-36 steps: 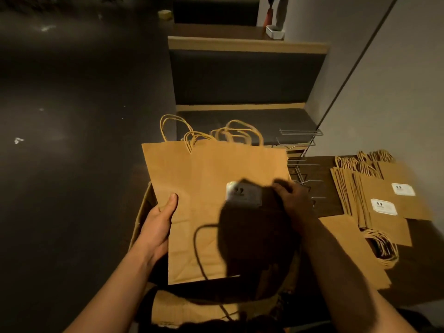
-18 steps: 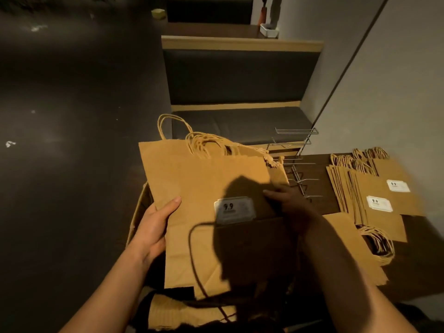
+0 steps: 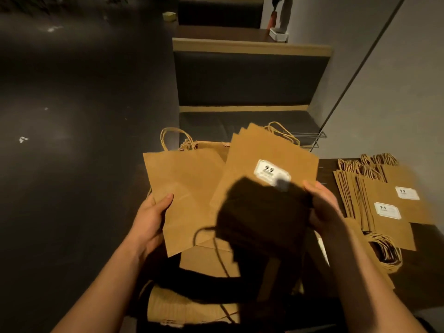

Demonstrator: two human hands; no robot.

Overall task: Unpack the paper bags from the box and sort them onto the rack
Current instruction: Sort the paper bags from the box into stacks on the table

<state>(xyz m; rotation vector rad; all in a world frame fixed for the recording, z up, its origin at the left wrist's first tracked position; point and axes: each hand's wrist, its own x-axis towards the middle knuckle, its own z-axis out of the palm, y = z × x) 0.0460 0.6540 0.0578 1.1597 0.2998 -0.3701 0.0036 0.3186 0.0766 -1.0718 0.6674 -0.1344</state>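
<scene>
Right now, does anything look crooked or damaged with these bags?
No damage shows. The labelled bags in the right hand sit tilted against the plain bags held by the left hand, fanning apart rather than squared. Motion blur hides finer detail.

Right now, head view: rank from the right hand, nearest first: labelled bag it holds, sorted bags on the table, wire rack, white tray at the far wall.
1. Labelled bag, gripped by the right hand.
2. Sorted bags, right, on the table.
3. Wire rack, beyond the held bags.
4. White tray, far end.
</scene>
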